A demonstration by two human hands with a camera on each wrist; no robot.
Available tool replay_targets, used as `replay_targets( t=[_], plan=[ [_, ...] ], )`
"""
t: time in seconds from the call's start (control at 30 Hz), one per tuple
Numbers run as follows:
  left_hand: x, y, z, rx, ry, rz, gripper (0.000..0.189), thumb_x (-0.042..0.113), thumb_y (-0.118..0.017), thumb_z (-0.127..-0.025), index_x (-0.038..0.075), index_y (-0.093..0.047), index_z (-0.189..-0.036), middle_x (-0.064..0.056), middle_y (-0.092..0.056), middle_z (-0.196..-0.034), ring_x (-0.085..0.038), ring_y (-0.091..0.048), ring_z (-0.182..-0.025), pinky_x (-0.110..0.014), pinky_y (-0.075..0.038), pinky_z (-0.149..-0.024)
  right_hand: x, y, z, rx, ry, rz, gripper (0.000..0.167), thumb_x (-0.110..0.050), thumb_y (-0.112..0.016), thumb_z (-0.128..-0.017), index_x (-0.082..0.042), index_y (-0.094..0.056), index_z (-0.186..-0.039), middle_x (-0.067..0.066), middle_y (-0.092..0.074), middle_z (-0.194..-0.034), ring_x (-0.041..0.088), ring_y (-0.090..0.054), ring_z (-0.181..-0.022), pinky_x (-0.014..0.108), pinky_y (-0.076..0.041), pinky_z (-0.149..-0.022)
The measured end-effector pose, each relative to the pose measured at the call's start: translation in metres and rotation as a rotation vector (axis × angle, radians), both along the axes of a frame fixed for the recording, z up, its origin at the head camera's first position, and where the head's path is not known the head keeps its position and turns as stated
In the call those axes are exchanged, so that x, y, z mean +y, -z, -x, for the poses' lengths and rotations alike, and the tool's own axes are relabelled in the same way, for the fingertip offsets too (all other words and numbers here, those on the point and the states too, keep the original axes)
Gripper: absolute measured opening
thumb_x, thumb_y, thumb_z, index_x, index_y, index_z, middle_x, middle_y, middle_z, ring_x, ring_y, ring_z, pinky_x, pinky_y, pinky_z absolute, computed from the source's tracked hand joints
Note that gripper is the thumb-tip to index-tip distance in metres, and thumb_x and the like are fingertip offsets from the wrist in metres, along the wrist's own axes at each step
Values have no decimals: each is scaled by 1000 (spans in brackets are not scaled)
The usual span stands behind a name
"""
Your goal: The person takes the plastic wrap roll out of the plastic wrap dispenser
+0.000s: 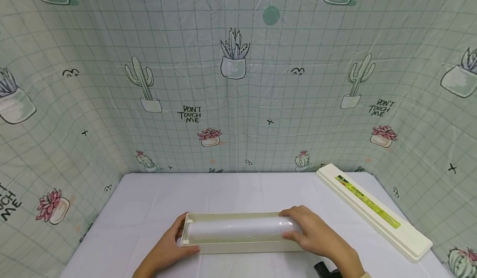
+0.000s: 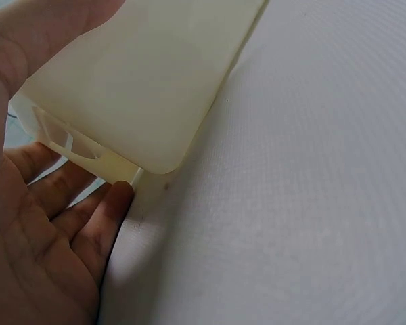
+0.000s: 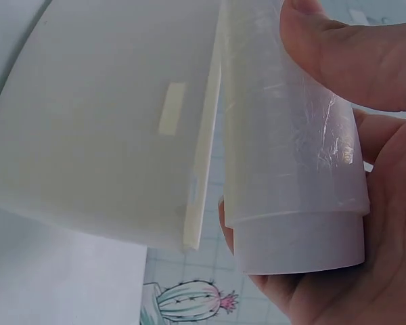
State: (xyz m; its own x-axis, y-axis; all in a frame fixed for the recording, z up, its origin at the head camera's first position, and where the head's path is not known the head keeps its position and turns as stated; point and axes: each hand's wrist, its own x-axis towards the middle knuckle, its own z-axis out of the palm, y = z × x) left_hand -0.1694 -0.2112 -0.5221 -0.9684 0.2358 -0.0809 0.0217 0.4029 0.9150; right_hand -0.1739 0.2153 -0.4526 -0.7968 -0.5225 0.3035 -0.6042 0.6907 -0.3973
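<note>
A long cream-coloured box [image 1: 238, 248] without its cover lies at the front of the table. In its trough is a roll of cling film [image 1: 238, 228], a pale tube wrapped in clear film. My left hand [image 1: 173, 243] grips the left end of the box, thumb along the front wall and fingers behind the end. My right hand [image 1: 314, 233] holds the right end of the roll between thumb and fingers. Seen from the right wrist, the bare core end [image 3: 298, 244] pokes out past the film, beside the box wall [image 3: 108, 135].
A long cream lid [image 1: 376, 214] with a yellow-green label lies slantwise at the table's right side. Below my right wrist, a black object [image 1: 328, 270] shows partly at the bottom edge. A patterned cloth [image 1: 238, 145] stands behind the white table [image 1: 231, 191].
</note>
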Motion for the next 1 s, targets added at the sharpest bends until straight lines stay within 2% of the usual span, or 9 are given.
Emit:
replay_targets(
  t=[0.2,0.4,0.5,0.73,1.0],
  plan=[
    [-1,0,-1,-2,4,-13,100,25,-89,-80,11,-30,-159,-15,-49,-153,-28,-57,-130,-24,-50,-93,5,-3,2,51,7,15,38,-31,-82,-87,-22,-67,-121,-11,-68,-116,10,-59,-105,35,-53,-85],
    [-1,0,0,4,10,0,98,26,-89,-80,13,-32,-159,-11,-51,-152,-21,-59,-127,-24,-48,-95,10,-5,4,81,37,26,39,-29,-84,-85,-21,-68,-121,-14,-68,-116,8,-60,-105,37,-53,-87],
    [-1,0,0,9,8,8,98,26,-89,-80,14,-32,-158,-10,-52,-151,-24,-58,-129,-25,-48,-96,11,-6,5,95,54,27,41,-27,-85,-84,-20,-69,-121,-14,-68,-116,8,-60,-105,37,-54,-88],
    [1,-2,0,-5,-23,15,100,27,-91,-78,14,-33,-158,-9,-52,-152,-26,-56,-132,-27,-48,-98,15,-7,6,101,64,38,40,-28,-84,-86,-19,-69,-122,-13,-68,-116,8,-60,-106,37,-54,-87],
    [2,-2,-1,-8,-27,-4,98,25,-91,-77,14,-35,-157,-9,-51,-152,-26,-56,-133,-26,-48,-97,18,-7,8,88,89,41,41,-33,-82,-87,-19,-69,-123,-15,-68,-115,6,-58,-103,35,-53,-84]
  ],
)
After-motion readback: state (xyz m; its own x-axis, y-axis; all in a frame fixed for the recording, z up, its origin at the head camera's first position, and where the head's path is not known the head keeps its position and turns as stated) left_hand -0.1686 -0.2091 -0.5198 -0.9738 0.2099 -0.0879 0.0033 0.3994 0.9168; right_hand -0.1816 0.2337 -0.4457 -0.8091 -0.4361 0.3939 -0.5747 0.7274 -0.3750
